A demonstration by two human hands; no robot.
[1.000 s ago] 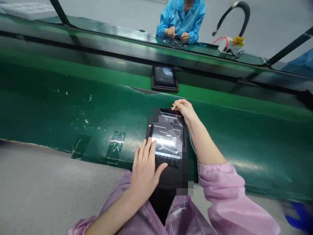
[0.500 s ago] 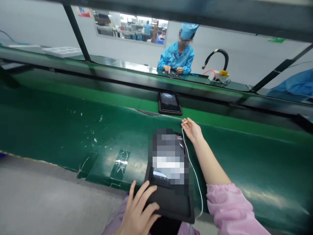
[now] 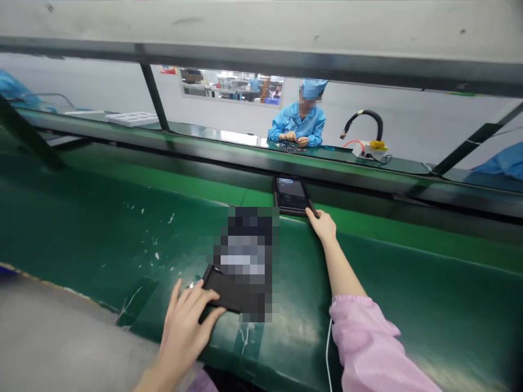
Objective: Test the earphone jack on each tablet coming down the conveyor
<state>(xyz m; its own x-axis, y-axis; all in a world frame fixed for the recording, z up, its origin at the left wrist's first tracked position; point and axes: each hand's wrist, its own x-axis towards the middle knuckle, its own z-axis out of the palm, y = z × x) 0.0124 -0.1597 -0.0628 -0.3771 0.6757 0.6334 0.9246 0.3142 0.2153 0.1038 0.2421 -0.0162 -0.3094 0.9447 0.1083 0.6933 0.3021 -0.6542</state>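
Observation:
My left hand (image 3: pixel 190 310) grips the near left corner of a black tray (image 3: pixel 224 291), fingers on top and thumb at its front edge. A screen-like surface in that tray is blurred out by pixel blocks. My right hand (image 3: pixel 324 224) has hold of the near right corner of a second black tray, which carries a tablet (image 3: pixel 291 194) with a lit dark screen on the bright green strip. Its thumb lies on the tray's corner; the other fingers are partly hidden. A white cable (image 3: pixel 328 354) hangs beside my right sleeve, apart from both hands.
The green worktop (image 3: pixel 392 305) has scuffs and white marks at left. A grey beam (image 3: pixel 261 30) crosses overhead. Beyond the strip, a co-worker (image 3: pixel 297 122) in blue handles small dark parts. A black bent hose (image 3: pixel 370 114) and a white foam tray (image 3: pixel 131 118) are on the far bench.
My right hand has let go of the white cable and taken hold of the far tray. My left hand has shifted the near tray leftward and farther onto the worktop.

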